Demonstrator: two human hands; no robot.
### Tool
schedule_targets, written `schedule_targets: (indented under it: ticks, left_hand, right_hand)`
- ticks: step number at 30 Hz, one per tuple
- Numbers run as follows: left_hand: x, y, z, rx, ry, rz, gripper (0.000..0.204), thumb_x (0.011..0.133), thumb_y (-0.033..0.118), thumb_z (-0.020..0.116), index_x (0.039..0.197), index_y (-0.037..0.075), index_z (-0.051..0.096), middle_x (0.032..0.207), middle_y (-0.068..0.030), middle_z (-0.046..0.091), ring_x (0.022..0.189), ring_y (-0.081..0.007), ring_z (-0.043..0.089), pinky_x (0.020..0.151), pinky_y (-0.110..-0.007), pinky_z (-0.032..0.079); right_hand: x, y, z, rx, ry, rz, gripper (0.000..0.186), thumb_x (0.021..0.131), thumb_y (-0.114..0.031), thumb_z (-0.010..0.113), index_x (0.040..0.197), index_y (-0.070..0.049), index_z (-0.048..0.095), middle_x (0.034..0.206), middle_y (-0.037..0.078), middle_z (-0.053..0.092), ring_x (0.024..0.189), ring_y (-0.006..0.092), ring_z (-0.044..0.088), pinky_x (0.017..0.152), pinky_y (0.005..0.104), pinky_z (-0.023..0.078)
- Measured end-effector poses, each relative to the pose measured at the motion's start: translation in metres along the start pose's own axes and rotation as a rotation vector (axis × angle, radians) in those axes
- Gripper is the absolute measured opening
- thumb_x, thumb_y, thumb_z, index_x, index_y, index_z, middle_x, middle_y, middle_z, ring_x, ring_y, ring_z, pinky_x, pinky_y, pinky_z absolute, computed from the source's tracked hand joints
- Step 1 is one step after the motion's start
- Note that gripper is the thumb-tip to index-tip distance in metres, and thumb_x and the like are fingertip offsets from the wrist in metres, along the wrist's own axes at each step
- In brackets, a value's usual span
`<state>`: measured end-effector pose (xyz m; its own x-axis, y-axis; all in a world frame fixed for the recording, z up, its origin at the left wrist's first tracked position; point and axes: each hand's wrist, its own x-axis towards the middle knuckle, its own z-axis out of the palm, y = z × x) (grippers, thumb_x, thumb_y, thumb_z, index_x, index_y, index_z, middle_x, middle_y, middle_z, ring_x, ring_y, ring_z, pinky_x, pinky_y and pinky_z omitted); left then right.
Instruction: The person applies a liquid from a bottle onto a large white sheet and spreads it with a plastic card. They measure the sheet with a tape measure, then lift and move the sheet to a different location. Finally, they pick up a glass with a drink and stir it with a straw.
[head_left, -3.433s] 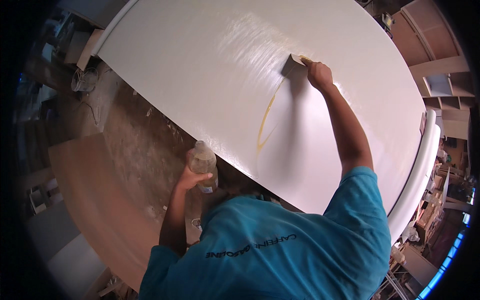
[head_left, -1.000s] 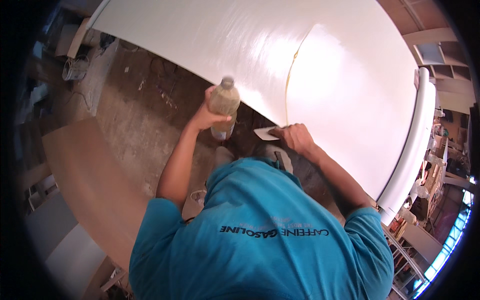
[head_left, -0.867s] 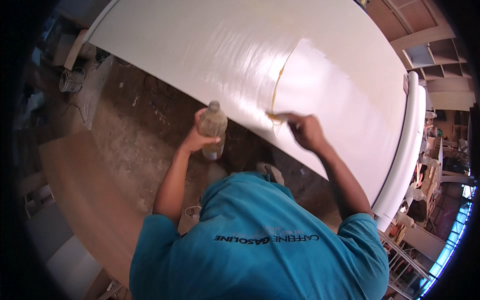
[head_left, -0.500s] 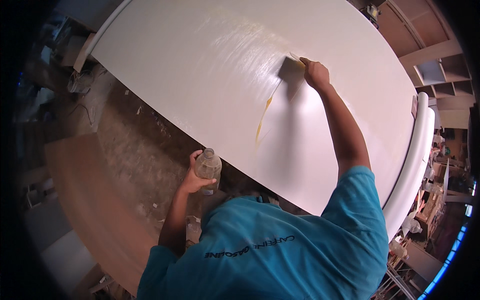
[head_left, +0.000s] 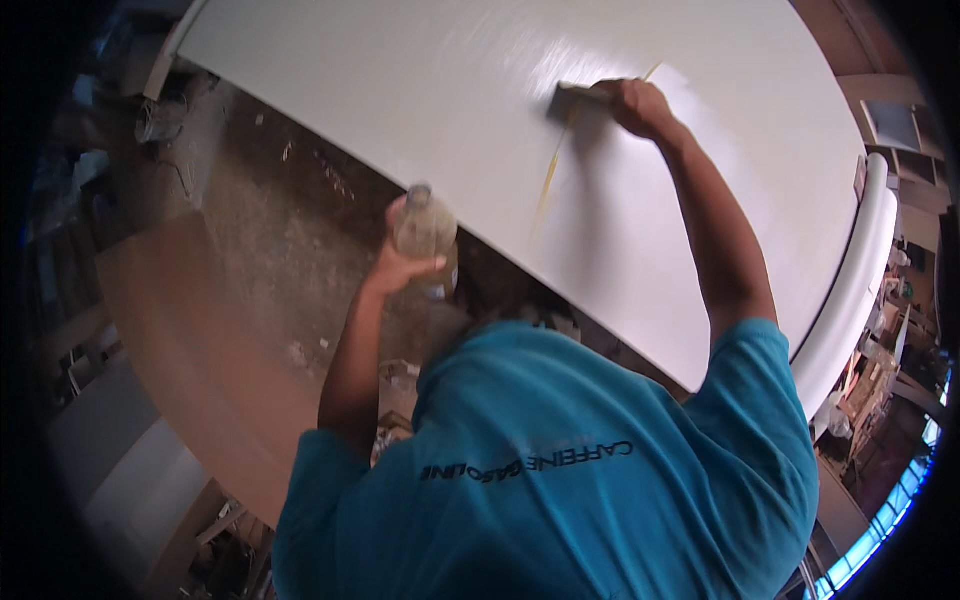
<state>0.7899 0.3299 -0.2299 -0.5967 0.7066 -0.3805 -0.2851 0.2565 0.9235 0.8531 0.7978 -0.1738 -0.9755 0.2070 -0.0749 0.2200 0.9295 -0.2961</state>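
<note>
My right hand [head_left: 640, 106] is closed around a thin flat spreader [head_left: 578, 90], which is slightly blurred. It is at the surface of a large white panel [head_left: 330, 85], and a dark shadow falls beside it. A narrow yellow streak of liquid [head_left: 548, 188] runs below the tool toward me, while wet, shiny smears spread over the panel's far part. Off the panel's near edge, my left hand [head_left: 395, 270] grips a clear plastic bottle [head_left: 426, 230] upright. The bottle's neck is uncapped, and cloudy, pale contents show through its wall.
A curved brown board [head_left: 190, 320] stands at the left, beside the stained floor [head_left: 270, 200]. White rounded rolls or tubes [head_left: 850, 290] lie along the panel's right end. Wooden shelving [head_left: 900, 135] and cluttered material are farther right.
My right hand has moved slightly right and up, with the spreader turned and its blade now pointing left across the streak. My view has shifted, so the bottle appears higher.
</note>
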Motion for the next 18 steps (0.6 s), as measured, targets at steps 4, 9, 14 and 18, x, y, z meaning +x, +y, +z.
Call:
schedule_targets:
  ticks: [4,9,14,18]
  left_hand:
    - [0.011,0.009,-0.002,-0.012,-0.097,0.114,0.104,0.067,0.003,0.087,0.147,0.012,0.023,0.139,-0.0068,0.043,0.134,-0.0218,0.041,0.113,-0.04,0.036]
    - [0.019,-0.002,-0.007,-0.023,-0.151,0.166,0.104,0.067,0.005,0.088,0.147,0.012,0.022,0.14,-0.0078,0.042,0.135,-0.0219,0.039,0.114,-0.039,0.034]
    - [0.025,-0.007,-0.01,0.019,-0.167,0.192,0.106,0.066,0.006,0.089,0.147,0.013,0.021,0.142,-0.0083,0.04,0.136,-0.0225,0.037,0.114,-0.04,0.033]
    - [0.01,-0.022,-0.007,0.007,-0.16,0.248,0.109,0.065,0.007,0.09,0.148,0.015,0.02,0.142,-0.008,0.04,0.136,-0.0235,0.038,0.113,-0.041,0.035]
  right_hand:
    - [-0.107,-0.092,0.048,-0.116,-0.127,-0.132,0.027,0.091,-0.019,0.052,0.104,-0.024,0.074,0.074,0.013,0.07,0.061,0.0328,0.067,0.057,0.045,0.053]
    - [-0.205,-0.163,0.078,-0.046,-0.159,-0.111,0.029,0.1,-0.024,0.045,0.113,-0.023,0.071,0.078,0.011,0.071,0.064,0.0293,0.069,0.055,0.0426,0.053]
    - [-0.242,-0.176,0.051,-0.066,-0.376,-0.002,0.032,0.096,-0.018,0.051,0.119,-0.026,0.07,0.081,0.013,0.072,0.069,0.0311,0.069,0.058,0.0431,0.054]
    - [-0.19,-0.13,-0.046,0.166,0.008,0.206,0.034,0.089,-0.015,0.055,0.119,-0.02,0.07,0.083,0.019,0.07,0.073,0.0411,0.067,0.068,0.0485,0.054]
